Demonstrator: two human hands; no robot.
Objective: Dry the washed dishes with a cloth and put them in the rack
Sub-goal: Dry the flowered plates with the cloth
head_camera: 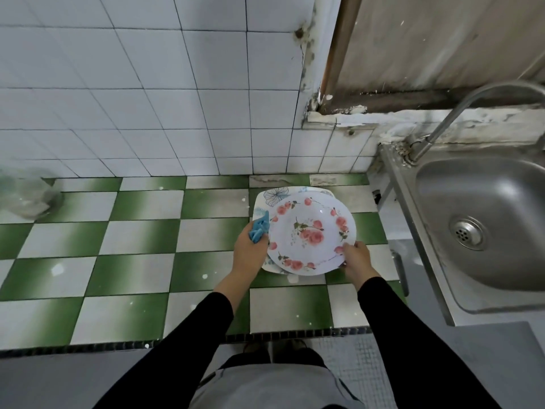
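Left of the sink (486,216), on the worktop (141,231): holding a rose plate (312,231) by opposite rims, on or just above a second plate (272,196).
Pinching the sink-side rim with the right hand (355,258); clutching a blue cloth (259,230) at the far rim in the left hand (249,249). Probably feeling stiff, light, slippery when wet and easily chipped, so gripping both rims firmly.

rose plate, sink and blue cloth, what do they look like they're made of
Rose plate: glazed ceramic or melamine, cannot tell which; smooth, glossy white with printed pink flowers.
Sink: stainless steel by the look; brushed grey with soft reflections and a metal drain strainer.
Blue cloth: soft fabric, perhaps microfibre; matte and bunched in folds in the left hand.
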